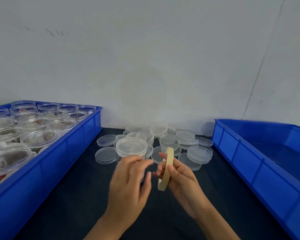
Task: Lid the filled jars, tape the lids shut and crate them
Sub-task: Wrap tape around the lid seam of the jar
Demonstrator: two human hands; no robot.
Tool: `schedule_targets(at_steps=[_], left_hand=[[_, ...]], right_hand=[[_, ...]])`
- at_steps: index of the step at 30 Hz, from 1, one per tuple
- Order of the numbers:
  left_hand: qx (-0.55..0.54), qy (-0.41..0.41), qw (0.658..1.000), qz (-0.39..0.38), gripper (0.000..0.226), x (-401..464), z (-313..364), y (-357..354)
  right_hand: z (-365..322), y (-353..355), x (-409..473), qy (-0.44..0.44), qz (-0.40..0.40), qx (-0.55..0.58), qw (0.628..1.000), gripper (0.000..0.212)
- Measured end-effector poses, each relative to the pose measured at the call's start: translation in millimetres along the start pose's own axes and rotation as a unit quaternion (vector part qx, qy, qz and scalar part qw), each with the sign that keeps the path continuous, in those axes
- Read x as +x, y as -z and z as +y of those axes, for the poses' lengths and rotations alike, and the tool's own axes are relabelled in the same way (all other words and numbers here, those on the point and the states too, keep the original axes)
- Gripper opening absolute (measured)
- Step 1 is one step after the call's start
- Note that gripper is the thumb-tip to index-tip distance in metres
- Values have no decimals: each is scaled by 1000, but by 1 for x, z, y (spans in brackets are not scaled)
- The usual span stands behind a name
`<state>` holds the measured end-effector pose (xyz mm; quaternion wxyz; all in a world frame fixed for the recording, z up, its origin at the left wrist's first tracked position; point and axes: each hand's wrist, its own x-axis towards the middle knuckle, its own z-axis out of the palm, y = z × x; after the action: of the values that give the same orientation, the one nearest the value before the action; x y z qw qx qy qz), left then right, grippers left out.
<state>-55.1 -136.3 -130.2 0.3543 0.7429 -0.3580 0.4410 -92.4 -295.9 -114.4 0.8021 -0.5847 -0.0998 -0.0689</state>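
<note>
A pale wall stands behind a dark surface (76, 196), and you work between two blue crates. At the left, the near crate (62, 153) is packed with open clear jars (40, 141), filled with something pale with red bits; none of these shows a lid. Right of it, at the middle, one lidded jar (131, 147) stands just beyond your left hand (128, 184), partly hidden by it. That hand is blurred, its fingers loosely spread towards the tape and gripping nothing that you can make out. Your right hand (184, 179) has its grip clamped on the tape roll (165, 168), held on edge, thumb on the outer face and fingers through the hole.

The jar looks light, thin-walled and slick, so steady it by the side wall below the lid while you tape; squeezing hard would probably flex it. The roll is stiff and narrow; the free end cannot be seen, so you likely have to find it first by feel.

Behind your hands lies a loose heap of clear lids (185, 137), overlapping and easily scattered, close enough to catch a trailing strip of tape. At the right, the second crate (249, 163) shows no jars inside and lies within reach for the finished ones.
</note>
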Motion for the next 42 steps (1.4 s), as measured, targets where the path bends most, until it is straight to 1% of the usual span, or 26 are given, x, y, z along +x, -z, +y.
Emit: schedule_targets(at_steps=[1, 2, 3, 6, 7, 8, 10, 11, 12, 13, 14, 15, 16, 17, 19, 21, 23, 26, 29, 31, 33, 35, 37, 38, 41, 42], left_hand=[[-30, -12, 998, -53, 31, 1, 6, -4], [-70, -1, 992, -101, 32, 2, 12, -7], [-110, 24, 985, -128, 37, 4, 16, -11], [-202, 121, 964, -127, 61, 3, 17, -25], [-214, 142, 956, -141, 63, 3, 15, -28], [-212, 153, 950, -168, 58, 2, 12, -30], [-183, 139, 948, -222, 37, -3, 4, -33], [-179, 130, 947, -234, 28, -6, 2, -34], [-187, 131, 946, -232, 22, -8, 0, -34], [-202, 137, 944, -221, 19, -9, 0, -34], [-218, 142, 943, -209, 17, -8, 1, -33], [-230, 143, 942, -200, 19, -6, 3, -32], [-241, 144, 940, -195, 23, -5, 4, -32], [-255, 152, 936, -190, 27, -4, 5, -32], [-279, 181, 925, -185, 30, -5, 6, -31], [-295, 218, 912, -181, 23, -7, 5, -31], [-327, 253, 893, -178, 13, -8, 2, -30], [-348, 272, 873, -206, 23, -8, -2, -29], [-332, 257, 876, -239, 30, -10, -4, -29], [-331, 251, 876, -245, 29, -11, -3, -29], [-354, 265, 867, -229, 27, -10, 0, -28], [-404, 312, 839, -190, 24, -7, 4, -26], [-445, 366, 803, -150, 30, -3, 6, -24], [-451, 386, 793, -137, 32, -1, 6, -23], [-450, 410, 782, -132, 25, 0, 4, -21], [-458, 417, 773, -135, 22, 0, 3, -21]], right_hand=[[-4, 1, 0, 1, 0, 42, 999, 41], [-6, 2, -1, 1, 5, 78, 997, 41], [-8, 4, -1, 0, 15, 110, 994, 41], [-13, 6, -1, 14, 62, 193, 979, 45], [-15, 6, -1, 21, 73, 215, 974, 44], [-17, 6, -1, 23, 79, 236, 968, 43], [-19, 5, 0, 15, 87, 276, 957, 42], [-20, 6, 0, 8, 87, 286, 954, 42], [-19, 5, 0, -1, 81, 280, 957, 43], [-18, 5, 0, -12, 73, 249, 966, 42], [-15, 4, -1, -20, 67, 185, 980, 40], [-11, 2, -2, -24, 65, 100, 993, 39], [-8, 0, -3, -24, 63, 22, 997, 37], [-4, -2, -3, -24, 61, -31, 997, 36], [2, -6, -4, -21, 58, -73, 995, 34], [4, -8, -4, -22, 51, -83, 995, 34], [5, -8, -4, -24, 36, -89, 995, 32], [6, -8, -4, -15, 33, -79, 996, 33], [6, -3, -3, -1, 67, -30, 997, 33], [6, 0, -3, 4, 84, -30, 996, 35], [7, 1, -3, 1, 79, -56, 995, 37], [8, -1, -3, -9, 63, -86, 994, 39], [11, -3, -3, -14, 45, -114, 992, 39], [12, -4, -3, -16, 34, -119, 992, 38], [11, -4, -3, -27, 15, -114, 993, 34], [10, -4, -3, -29, 14, -115, 993, 35]])
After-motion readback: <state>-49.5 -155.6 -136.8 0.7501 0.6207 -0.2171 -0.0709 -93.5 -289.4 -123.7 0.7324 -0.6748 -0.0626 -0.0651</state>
